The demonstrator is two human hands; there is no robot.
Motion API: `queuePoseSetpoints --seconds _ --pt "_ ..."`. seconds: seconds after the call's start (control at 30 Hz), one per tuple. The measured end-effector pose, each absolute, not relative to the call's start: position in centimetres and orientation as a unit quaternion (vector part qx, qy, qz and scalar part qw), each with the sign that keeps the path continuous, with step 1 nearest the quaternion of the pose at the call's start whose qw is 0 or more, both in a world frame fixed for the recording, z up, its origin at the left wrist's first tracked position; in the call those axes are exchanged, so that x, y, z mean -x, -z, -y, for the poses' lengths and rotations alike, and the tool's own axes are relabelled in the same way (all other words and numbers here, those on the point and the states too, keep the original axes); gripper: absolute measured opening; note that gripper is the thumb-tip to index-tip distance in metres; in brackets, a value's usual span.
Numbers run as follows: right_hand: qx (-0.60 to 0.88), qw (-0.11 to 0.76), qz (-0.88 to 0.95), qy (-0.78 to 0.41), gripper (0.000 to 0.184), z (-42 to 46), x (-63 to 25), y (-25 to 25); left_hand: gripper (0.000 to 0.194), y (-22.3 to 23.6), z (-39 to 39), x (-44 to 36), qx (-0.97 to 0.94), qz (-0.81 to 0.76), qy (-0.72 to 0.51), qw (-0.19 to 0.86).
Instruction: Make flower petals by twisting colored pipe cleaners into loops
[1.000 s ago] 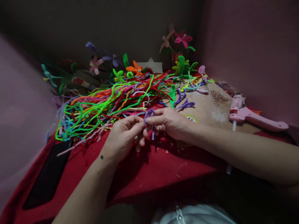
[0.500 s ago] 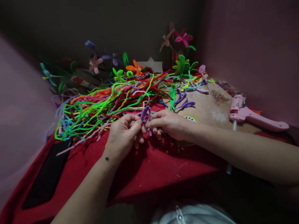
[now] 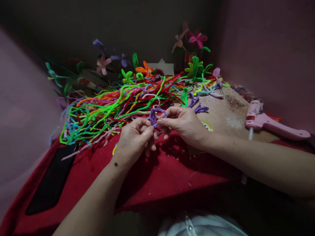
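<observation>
Both hands [image 3: 136,136] [image 3: 185,124] pinch one purple loop [image 3: 153,117]

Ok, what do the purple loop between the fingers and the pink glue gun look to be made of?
Purple loop: probably chenille stem, fuzzy and matt, with a soft-edged pile; it holds a curve, suggesting wire inside, though none shows. Pink glue gun: likely hard plastic, smooth, with a moulded-looking, evenly coloured handle.
</observation>
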State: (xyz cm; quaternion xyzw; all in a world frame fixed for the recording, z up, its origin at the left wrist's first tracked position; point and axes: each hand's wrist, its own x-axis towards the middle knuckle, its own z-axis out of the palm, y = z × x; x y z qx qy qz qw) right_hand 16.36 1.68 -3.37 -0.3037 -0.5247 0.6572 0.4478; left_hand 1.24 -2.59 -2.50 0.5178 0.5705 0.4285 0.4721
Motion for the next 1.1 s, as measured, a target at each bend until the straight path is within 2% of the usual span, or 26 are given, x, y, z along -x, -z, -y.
queuePoseSetpoints --seconds 0.2,0.33,0.43,0.67,0.93,1.1 --pt "0.352 0.482 0.644 -0.479 0.013 -1.15 -16.48 3.61 0.011 2.39 2.79 -1.84 -0.522 -0.575 -0.433 0.458" --pt "0.355 0.485 0.669 -0.437 0.014 -0.99 -16.48 3.84 0.01 2.42 2.9 -2.11 -0.532 -0.578 -0.432 0.443" --pt "0.351 0.474 0.663 -0.461 0.013 -1.06 -16.48 4.07 0.01 2.55 2.95 -2.12 -0.536 -0.582 -0.433 0.432" --pt "0.268 0.403 0.586 -0.65 0.022 -1.48 -16.52 3.83 0.011 2.29 2.94 -1.88 -0.521 -0.573 -0.466 0.429" --pt "0.291 0.416 0.6 -0.618 0.028 -1.26 -16.5 3.56 0.012 2.65 2.87 -1.76 -0.513 -0.535 -0.49 0.459" --pt "0.313 0.381 0.627 -0.602 0.027 -1.39 -16.5 3.82 0.015 2.45 3.07 -2.19 -0.502 -0.529 -0.495 0.473"
